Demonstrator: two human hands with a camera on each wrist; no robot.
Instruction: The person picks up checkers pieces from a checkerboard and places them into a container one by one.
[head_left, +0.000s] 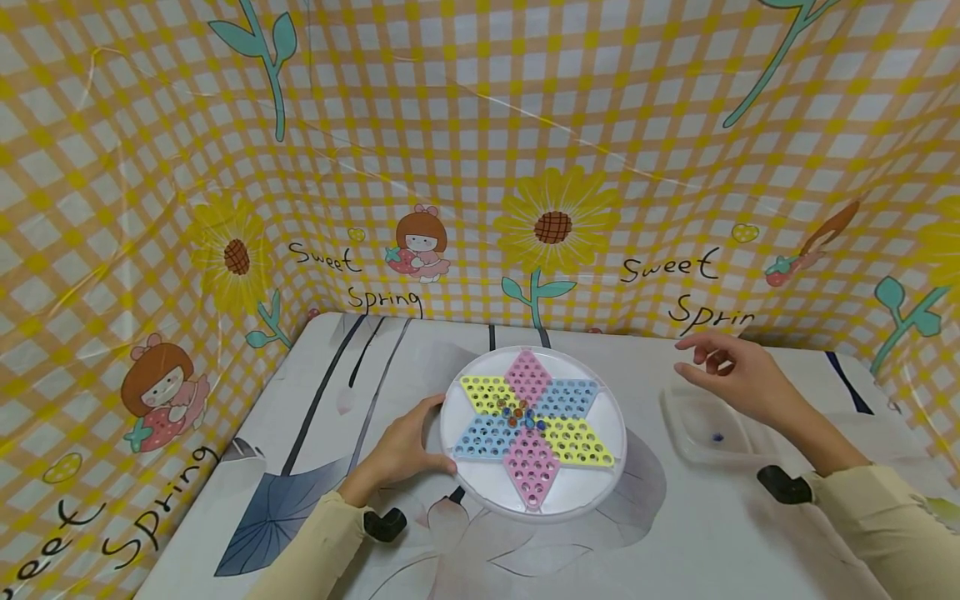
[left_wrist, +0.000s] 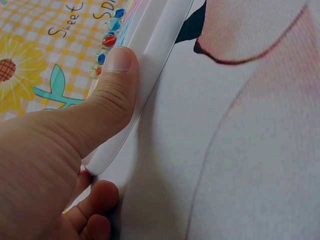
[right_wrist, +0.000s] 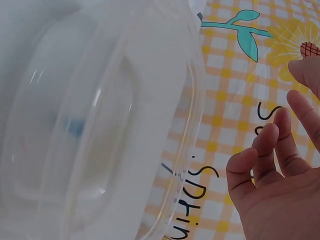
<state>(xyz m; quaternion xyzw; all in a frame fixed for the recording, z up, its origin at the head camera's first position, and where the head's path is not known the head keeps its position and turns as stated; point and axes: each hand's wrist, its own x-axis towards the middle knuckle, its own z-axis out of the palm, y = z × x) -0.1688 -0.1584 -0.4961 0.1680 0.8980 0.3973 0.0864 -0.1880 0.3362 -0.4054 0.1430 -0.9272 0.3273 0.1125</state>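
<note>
A round white Chinese checkers board [head_left: 480, 479] with a pink, yellow and blue star lies on the table, and several glass marbles [head_left: 517, 414] sit around its middle. My left hand [head_left: 401, 446] grips the board's left edge. In the left wrist view its thumb [left_wrist: 117, 75] lies on the white rim, with other fingers curled below. To the right, my right hand [head_left: 738, 375] hovers over a clear plastic box [head_left: 678, 450], fingers loosely bent and holding nothing. One blue marble [head_left: 717, 437] lies in the box; in the right wrist view it is a blurred blue spot.
A checked cloth [head_left: 465, 150] with sunflowers and lettering hangs behind and beside the table. The white tabletop [head_left: 600, 558] bears printed leaves and lines. A black wrist strap piece [head_left: 783, 485] shows at the right sleeve, another [head_left: 386, 525] at the left.
</note>
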